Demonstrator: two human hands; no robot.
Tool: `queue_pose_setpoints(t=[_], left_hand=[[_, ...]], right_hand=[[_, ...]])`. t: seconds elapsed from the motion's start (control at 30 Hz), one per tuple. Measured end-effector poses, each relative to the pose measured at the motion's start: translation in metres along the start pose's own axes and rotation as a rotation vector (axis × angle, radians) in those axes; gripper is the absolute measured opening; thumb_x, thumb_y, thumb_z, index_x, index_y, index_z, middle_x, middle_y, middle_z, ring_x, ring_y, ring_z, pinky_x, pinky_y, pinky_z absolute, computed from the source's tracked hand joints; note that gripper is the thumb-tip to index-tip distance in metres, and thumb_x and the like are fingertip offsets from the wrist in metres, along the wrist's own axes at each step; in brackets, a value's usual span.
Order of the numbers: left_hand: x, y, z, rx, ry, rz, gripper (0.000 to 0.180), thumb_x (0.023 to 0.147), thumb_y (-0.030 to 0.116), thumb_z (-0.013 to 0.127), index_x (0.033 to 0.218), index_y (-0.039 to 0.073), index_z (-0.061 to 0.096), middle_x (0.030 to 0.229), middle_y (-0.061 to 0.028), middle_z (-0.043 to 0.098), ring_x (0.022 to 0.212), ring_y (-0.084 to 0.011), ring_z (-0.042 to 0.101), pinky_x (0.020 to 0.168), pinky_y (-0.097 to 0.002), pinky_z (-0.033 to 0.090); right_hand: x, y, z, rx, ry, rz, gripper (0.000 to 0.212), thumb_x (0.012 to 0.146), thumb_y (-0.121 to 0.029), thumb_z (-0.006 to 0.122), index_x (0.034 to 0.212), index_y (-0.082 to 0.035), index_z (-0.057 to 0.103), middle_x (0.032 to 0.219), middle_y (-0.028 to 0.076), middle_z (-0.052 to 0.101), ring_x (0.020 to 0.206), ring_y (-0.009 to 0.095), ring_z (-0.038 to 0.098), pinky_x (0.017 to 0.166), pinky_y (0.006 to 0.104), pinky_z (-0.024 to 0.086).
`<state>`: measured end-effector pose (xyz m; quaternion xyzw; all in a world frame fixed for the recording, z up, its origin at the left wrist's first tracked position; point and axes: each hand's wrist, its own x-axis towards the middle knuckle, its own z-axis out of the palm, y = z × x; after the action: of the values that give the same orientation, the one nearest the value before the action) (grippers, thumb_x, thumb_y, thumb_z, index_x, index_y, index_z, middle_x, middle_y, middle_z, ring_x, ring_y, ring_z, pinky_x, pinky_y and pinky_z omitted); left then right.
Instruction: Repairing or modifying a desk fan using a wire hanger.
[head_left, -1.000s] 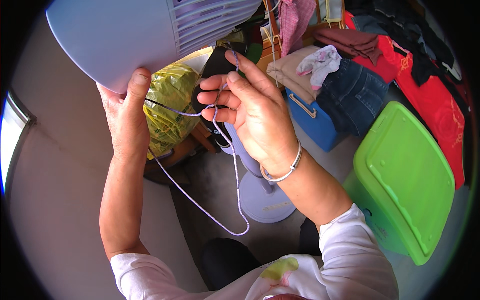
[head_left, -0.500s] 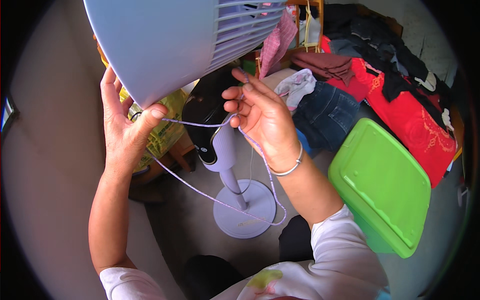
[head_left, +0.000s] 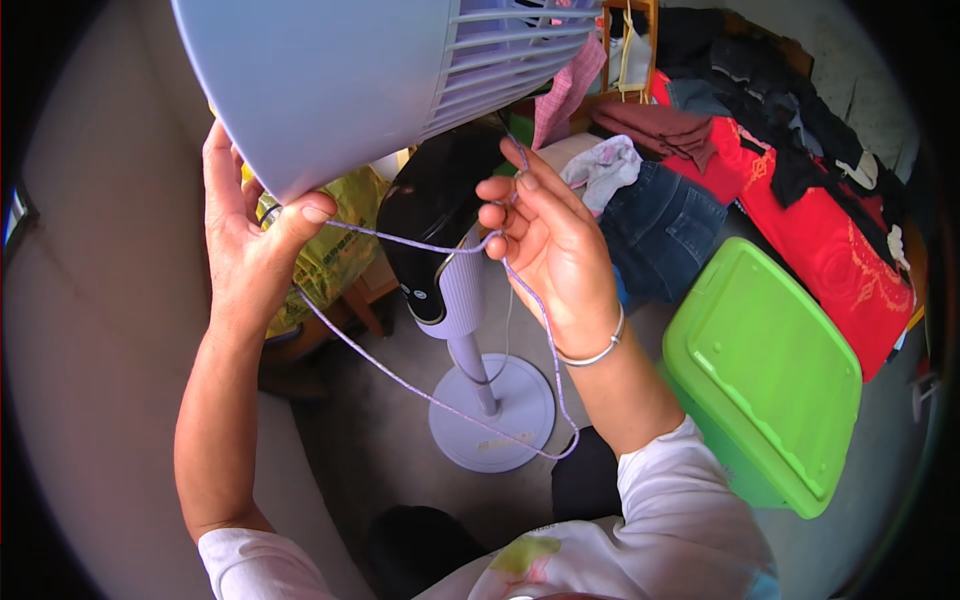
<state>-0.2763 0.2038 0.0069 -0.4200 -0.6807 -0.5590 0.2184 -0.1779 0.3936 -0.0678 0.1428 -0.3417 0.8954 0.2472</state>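
A pale lavender standing fan shows its large head [head_left: 320, 90] at the top, slatted on the right side. Against the head's lower left rim, my left hand [head_left: 245, 220] is closed, thumb in front and fingers behind. A thin purple cord [head_left: 410, 242] runs from beside that thumb across to my right hand [head_left: 550, 235], whose fingers are curled around it. From there the cord drops in a slack loop and returns to my left hand. Behind it stand the fan's black control panel [head_left: 425, 200] and round base [head_left: 490, 410]. What my left fingertips touch is hidden.
At right stands a green storage box [head_left: 765, 370] with its lid on. Beyond it lie piled clothes, including jeans [head_left: 660, 230] and a red cloth [head_left: 820, 255]. A yellow plastic bag [head_left: 345, 235] sits behind the fan. A wall [head_left: 100, 330] runs along the left.
The fan head has shifted slightly right in the picture. My right hand has moved a little right with the cord, while my left hand keeps its hold on the rim.
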Motion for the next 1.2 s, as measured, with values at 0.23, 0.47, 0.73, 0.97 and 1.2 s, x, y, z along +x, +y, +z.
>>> queue_pose_setpoints(t=[0.23,0.47,0.73,0.97,1.2], left_hand=[[-0.017,-0.008,-0.003,-0.031,0.058,-0.064,0.089,0.064,0.051,0.073,0.126,0.003,0.032,0.117,-0.0118,0.042,0.108,-0.0250,0.044,0.092,-0.0399,0.036],[-0.019,-0.021,-0.008,0.275,-0.010,0.023,0.093,0.071,0.070,0.046,0.126,-0.004,0.034,0.128,-0.0168,0.035,0.122,-0.0278,0.036,0.100,-0.0420,0.033],[-0.023,-0.023,0.012,0.044,0.001,-0.173,0.092,0.073,0.068,0.046,0.130,-0.001,0.029,0.131,-0.0155,0.035,0.123,-0.0311,0.035,0.100,-0.0471,0.033],[-0.032,-0.028,0.015,0.004,-0.053,-0.190,0.091,0.073,0.070,0.046,0.132,0.003,0.030,0.134,-0.0142,0.035,0.122,-0.0362,0.036,0.098,-0.0483,0.027],[-0.061,-0.027,0.025,-0.076,-0.197,-0.289,0.064,0.085,0.042,0.054,0.131,0.002,0.036,0.127,-0.0120,0.044,0.117,-0.0246,0.042,0.096,-0.0360,0.034]], right_hand=[[-0.003,0.011,0.006,-0.152,0.029,-0.098,0.039,0.091,-0.014,0.044,0.127,-0.003,0.036,0.087,0.015,0.060,0.071,0.017,0.061,0.055,0.0255,0.051],[0.000,0.016,0.007,-0.195,-0.056,-0.123,0.044,0.091,-0.014,0.046,0.130,-0.003,0.029,0.085,0.014,0.060,0.070,0.018,0.062,0.055,0.0255,0.052],[-0.011,0.021,0.009,-0.022,-0.046,-0.042,0.036,0.092,-0.014,0.045,0.124,-0.003,0.035,0.086,0.013,0.060,0.070,0.017,0.063,0.060,0.0260,0.053],[-0.017,0.023,0.006,-0.092,-0.067,-0.118,0.038,0.092,-0.014,0.044,0.127,-0.004,0.032,0.085,0.010,0.060,0.068,0.012,0.062,0.056,0.0207,0.050],[-0.011,0.017,-0.009,-0.389,-0.145,-0.172,0.044,0.091,-0.010,0.045,0.132,-0.002,0.033,0.077,0.009,0.060,0.061,0.011,0.059,0.049,0.0196,0.046]])
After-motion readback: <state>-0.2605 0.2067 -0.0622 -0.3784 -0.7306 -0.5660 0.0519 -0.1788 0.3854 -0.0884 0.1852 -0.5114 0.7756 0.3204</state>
